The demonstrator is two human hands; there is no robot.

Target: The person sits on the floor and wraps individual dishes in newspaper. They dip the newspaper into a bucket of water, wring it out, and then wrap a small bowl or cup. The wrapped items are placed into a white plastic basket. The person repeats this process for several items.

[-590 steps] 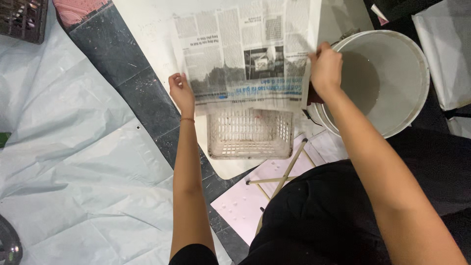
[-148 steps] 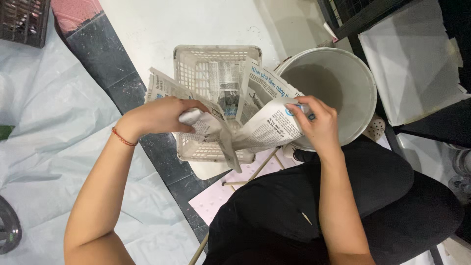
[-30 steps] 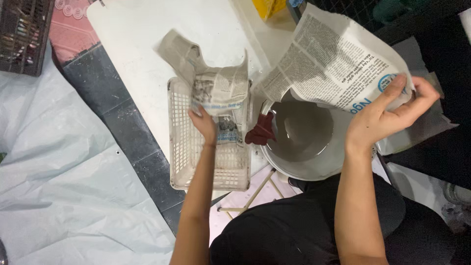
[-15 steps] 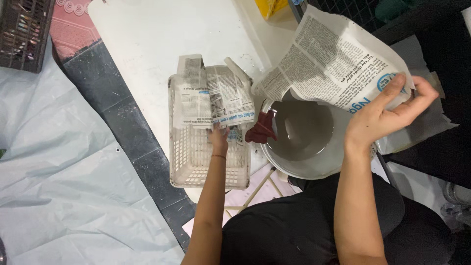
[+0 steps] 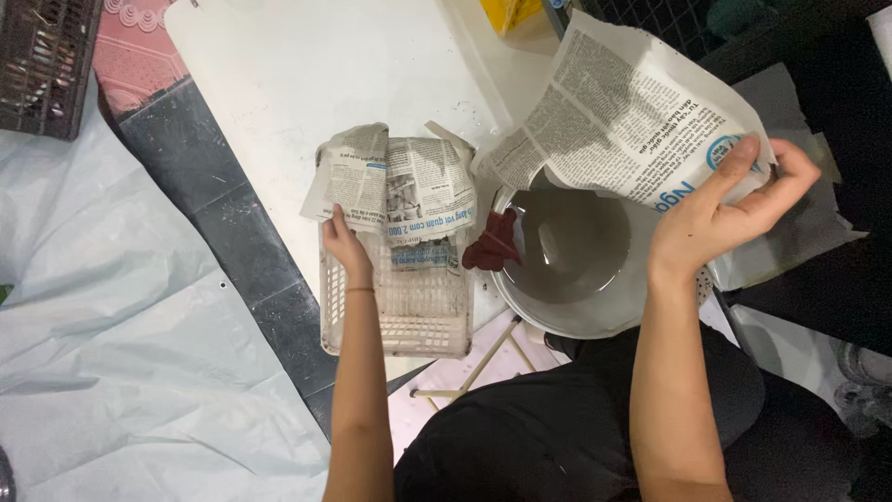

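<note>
Left hand (image 5: pixel 346 244) pinches folded newspaper (image 5: pixel 409 191) draped over the plastic basket (image 5: pixel 400 307) on the white surface (image 5: pixel 307 74). Right hand (image 5: pixel 720 209) grips a loose sheet (image 5: pixel 632 130) above the grey-liquid bucket (image 5: pixel 576 251); a slack corner could dip and soak.

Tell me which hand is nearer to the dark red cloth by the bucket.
Left. The left hand rests on the basket's newspaper lining, beside the dark red cloth; the right hand holds a newspaper sheet across the bucket.
</note>
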